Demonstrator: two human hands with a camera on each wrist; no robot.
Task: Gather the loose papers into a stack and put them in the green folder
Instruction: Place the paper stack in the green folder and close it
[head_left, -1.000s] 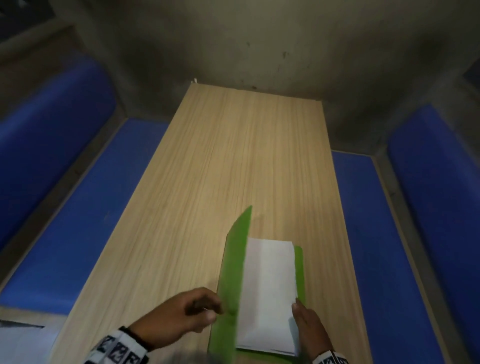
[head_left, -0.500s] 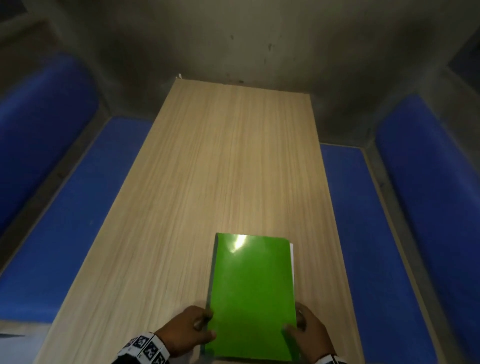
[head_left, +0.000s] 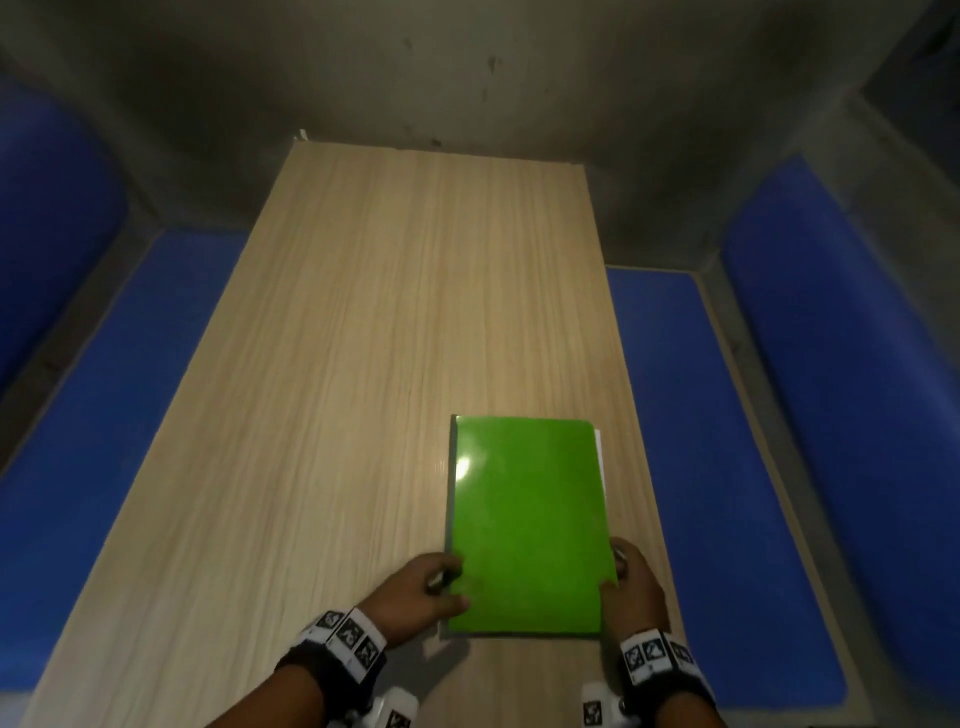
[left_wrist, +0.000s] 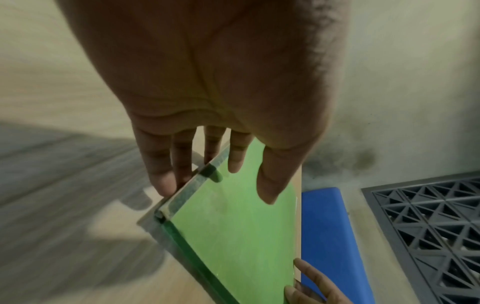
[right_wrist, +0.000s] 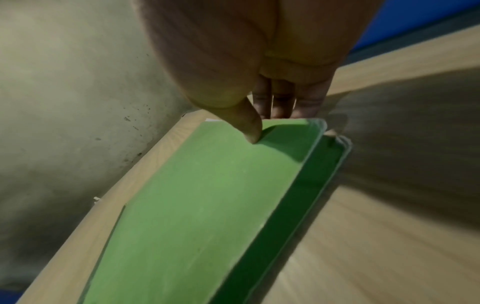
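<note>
The green folder (head_left: 527, 525) lies closed on the wooden table (head_left: 395, 322), near its front right. A thin strip of white papers (head_left: 599, 447) shows past the cover's right edge, and a paper corner (right_wrist: 211, 120) peeks out in the right wrist view. My left hand (head_left: 454, 584) holds the near left edge at the spine; its thumb (left_wrist: 267, 185) hangs over the cover and its fingers (left_wrist: 166, 176) reach down beside the spine. My right hand (head_left: 615, 569) pinches the near right edge of the folder (right_wrist: 194, 205), thumb (right_wrist: 250, 131) on the cover, fingers behind it.
Blue padded benches (head_left: 130, 415) (head_left: 691, 467) run along both long sides of the table, and a grey wall stands past its far end. The folder's right edge lies close to the table's right edge (head_left: 649, 467). A grey grid panel (left_wrist: 428, 236) lies beyond the bench.
A second ago the left hand held the cover upright with the white papers showing. The cover has come down flat, and both hands now hold the folder's near corners.
</note>
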